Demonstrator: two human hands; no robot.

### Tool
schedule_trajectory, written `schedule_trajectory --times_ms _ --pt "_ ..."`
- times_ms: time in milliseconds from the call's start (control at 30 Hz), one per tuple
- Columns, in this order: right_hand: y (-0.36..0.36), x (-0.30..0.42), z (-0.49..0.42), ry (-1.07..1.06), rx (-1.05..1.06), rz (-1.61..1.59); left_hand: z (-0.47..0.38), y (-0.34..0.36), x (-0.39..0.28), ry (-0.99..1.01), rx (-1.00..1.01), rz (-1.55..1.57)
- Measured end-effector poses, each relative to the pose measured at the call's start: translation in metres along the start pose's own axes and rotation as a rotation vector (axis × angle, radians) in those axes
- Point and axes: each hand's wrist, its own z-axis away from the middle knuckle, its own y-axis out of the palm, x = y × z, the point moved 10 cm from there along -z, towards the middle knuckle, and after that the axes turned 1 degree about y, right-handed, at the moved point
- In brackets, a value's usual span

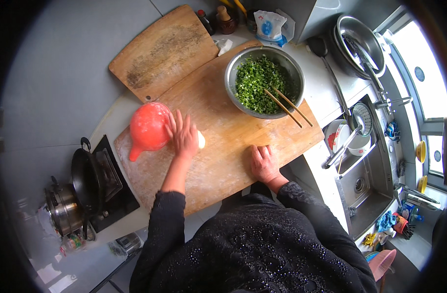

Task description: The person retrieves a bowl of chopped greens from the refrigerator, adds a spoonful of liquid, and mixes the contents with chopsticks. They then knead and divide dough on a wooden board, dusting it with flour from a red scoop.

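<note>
My left hand (183,136) is flat over the large wooden board (216,172), fingers spread. A pale lump of dough (201,139) shows at its thumb side and is partly hidden by the hand. Just left of those fingertips, an upturned red plastic scoop (150,126) dusted with flour rests on the board. My right hand (264,163) is curled into a fist near the board's front edge, and nothing shows in it. Beyond it stands a steel bowl (229,93) of chopped green vegetables (260,82), with wooden chopsticks (290,109) leaning over its rim.
A stained cutting board (164,51) lies at the back left. On the left are a black wok (86,179) and a steel pot (64,208). A sink (366,205) with bowls and a skimmer (362,117) is on the right. A plastic packet (269,25) stands behind the steel bowl.
</note>
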Motion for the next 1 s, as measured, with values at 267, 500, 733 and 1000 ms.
schedule_trajectory --times_ms 267,500,733,1000 --pt "-0.005 0.003 0.001 -0.017 0.005 -0.008 0.155 -0.039 -0.036 0.029 0.029 0.206" --pt "0.005 0.001 0.007 -0.011 0.012 0.032 0.133 0.007 -0.152 0.408 0.194 -0.037" --pt "0.006 0.007 0.001 -0.018 -0.006 0.038 0.040 0.003 -0.113 0.330 0.006 -0.026" --pt "0.008 0.014 0.003 -0.016 -0.024 0.043 -0.088 -0.016 -0.016 0.039 -0.097 -0.145"
